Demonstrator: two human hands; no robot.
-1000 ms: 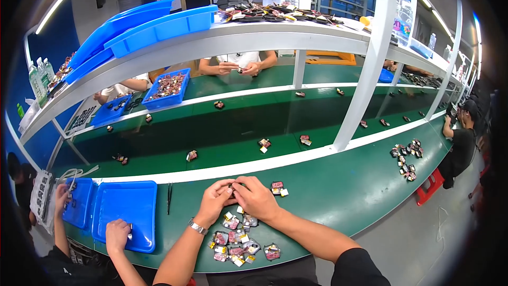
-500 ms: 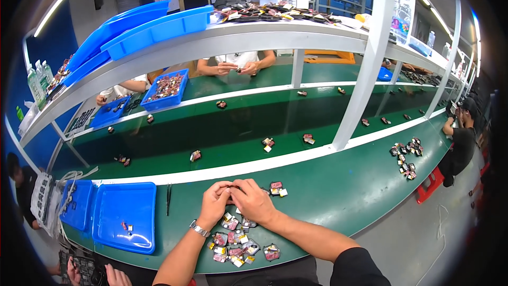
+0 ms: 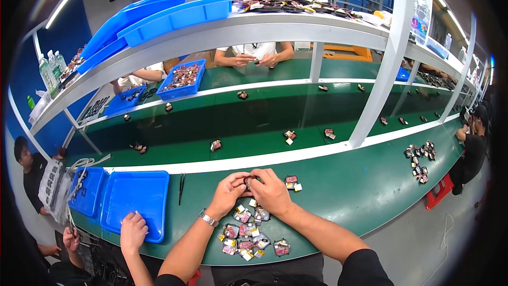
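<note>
My left hand (image 3: 229, 193) and my right hand (image 3: 272, 195) meet over the green bench, their fingers closed around a small electronic module (image 3: 247, 181). Reddish parts show between the fingertips; the rest of it is hidden. Just below my hands lies a loose cluster of similar modules (image 3: 247, 230), with red boards, clear or dark casings and white and yellow pieces. One separate module (image 3: 282, 247) rests at the right of that cluster. Beyond my right hand is another module (image 3: 291, 181) with a white piece beside it. Black tweezers (image 3: 181, 188) lie left of my left hand.
At the left, a co-worker's hand (image 3: 134, 230) reaches over a blue tray (image 3: 160, 180); a smaller blue tray (image 3: 95, 176) adjoins it. More modules (image 3: 420, 159) lie farther right. A white upright (image 3: 382, 69) and shelf (image 3: 264, 30) stand ahead, above a sunken green strip carrying spaced modules.
My view has shifted, so the bench appears farther right. A co-worker's hand has come over the large blue tray. My hands stay together on the module, now partly showing.
</note>
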